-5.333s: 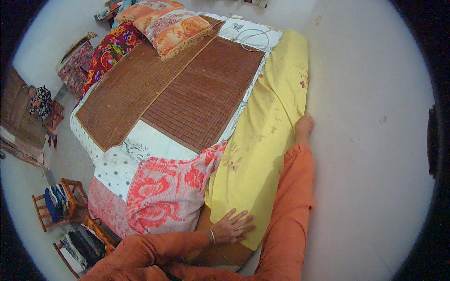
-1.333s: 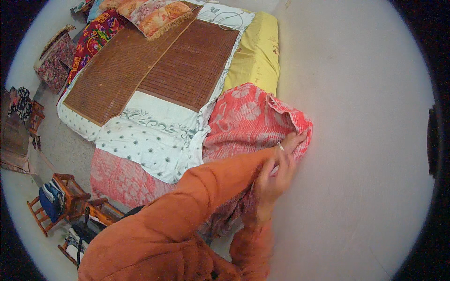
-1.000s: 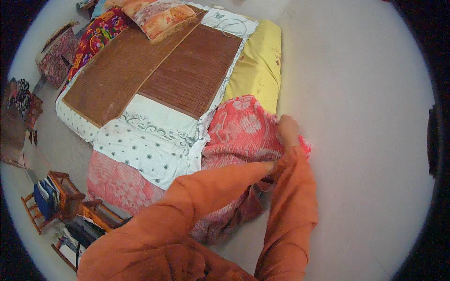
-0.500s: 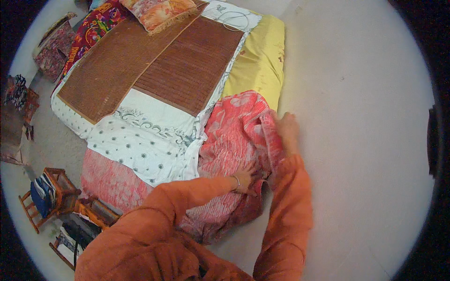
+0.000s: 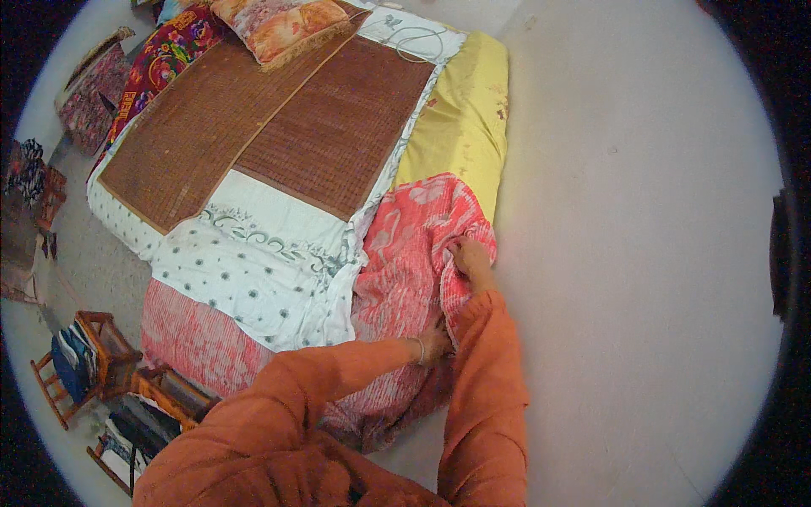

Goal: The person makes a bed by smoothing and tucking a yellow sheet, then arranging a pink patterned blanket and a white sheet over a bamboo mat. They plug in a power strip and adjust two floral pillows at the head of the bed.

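A red and pale pink patterned blanket (image 5: 397,245) with a ribbed weave covers the near right corner of the bed and hangs down its end. My right hand (image 5: 473,258) is closed on a bunched fold of it by the wall side. Lower and to the left, my left hand (image 5: 435,341), with a bracelet at the wrist, is closed at the same fold; its fingertips are partly hidden by cloth and my right sleeve. A white sheet (image 5: 245,283) with dark dots lies beside the blanket, and yellow bedding (image 5: 460,127) shows beyond it.
Two brown mats (image 5: 329,127) lie on the bed, with an orange fringed pillow (image 5: 287,25) at the far end. A pale wall (image 5: 642,253) runs along the right. Wooden chairs (image 5: 110,346) holding folded clothes stand at the lower left. A looped cable (image 5: 418,42) rests at the far corner.
My right hand has moved left and nearer, drawing the blanket's fold inward from the wall side. My left hand, spread on the blanket before, has come in against the fold.
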Tool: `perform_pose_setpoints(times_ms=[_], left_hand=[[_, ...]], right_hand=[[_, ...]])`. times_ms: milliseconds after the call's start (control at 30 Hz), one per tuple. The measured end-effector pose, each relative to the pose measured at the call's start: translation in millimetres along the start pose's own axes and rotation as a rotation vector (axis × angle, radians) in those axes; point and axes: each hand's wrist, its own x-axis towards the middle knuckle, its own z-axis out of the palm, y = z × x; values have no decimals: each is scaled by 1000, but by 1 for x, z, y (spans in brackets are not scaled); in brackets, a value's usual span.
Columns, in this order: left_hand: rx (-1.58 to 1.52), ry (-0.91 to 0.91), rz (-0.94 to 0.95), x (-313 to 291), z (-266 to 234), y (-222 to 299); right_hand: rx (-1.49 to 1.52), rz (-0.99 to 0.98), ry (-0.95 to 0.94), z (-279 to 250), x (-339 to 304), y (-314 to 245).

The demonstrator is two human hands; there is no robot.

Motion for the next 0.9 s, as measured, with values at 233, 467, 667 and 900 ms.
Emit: perform_pose_setpoints(times_ms=[233,467,667,900], left_hand=[[-229,-144,129,-26,-6,23],[-203,-89,155,-19,6,28],[0,-207,341,-18,5,14],[135,-76,523,-38,1,-4]], right_hand=[[0,175,-35,-82,48,39],[34,383,835,-196,67,36],[-434,65,613,-74,38,8],[13,114,368,-13,22,16]])
